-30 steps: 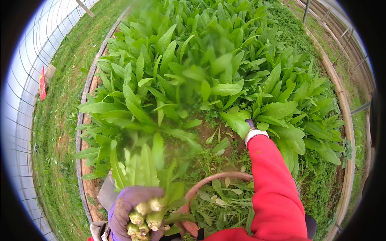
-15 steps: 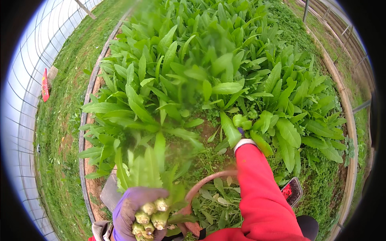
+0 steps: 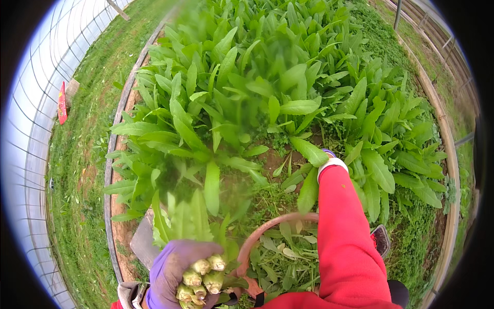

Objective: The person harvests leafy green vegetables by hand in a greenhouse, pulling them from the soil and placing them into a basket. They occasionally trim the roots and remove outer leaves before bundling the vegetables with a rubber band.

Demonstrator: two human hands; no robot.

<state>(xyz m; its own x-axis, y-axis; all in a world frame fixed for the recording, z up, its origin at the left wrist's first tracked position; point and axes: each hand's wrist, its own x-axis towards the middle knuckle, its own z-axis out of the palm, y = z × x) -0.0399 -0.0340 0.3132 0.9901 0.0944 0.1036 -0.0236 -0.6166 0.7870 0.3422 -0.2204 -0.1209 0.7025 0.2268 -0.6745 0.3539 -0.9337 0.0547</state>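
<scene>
Purple-gloved left hand (image 3: 172,268) clamps a bunch of cut leafy greens (image 3: 200,278), stems together, over the basket (image 3: 267,226). Right hand (image 3: 327,154) reaches among bed plants (image 3: 309,149), grip hidden by leaves.

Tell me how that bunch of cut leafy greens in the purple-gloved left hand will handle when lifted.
The bunch of greens probably stays firm at its thick pale stems, gripped by the left hand. Its long thin leaves would likely flop and bruise. It looks light for its size.

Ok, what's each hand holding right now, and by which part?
The left hand grips a bunch of cut greens by the pale stem ends, leaves pointing away. The right hand is hidden among the leaves; a hold cannot be told.
</scene>
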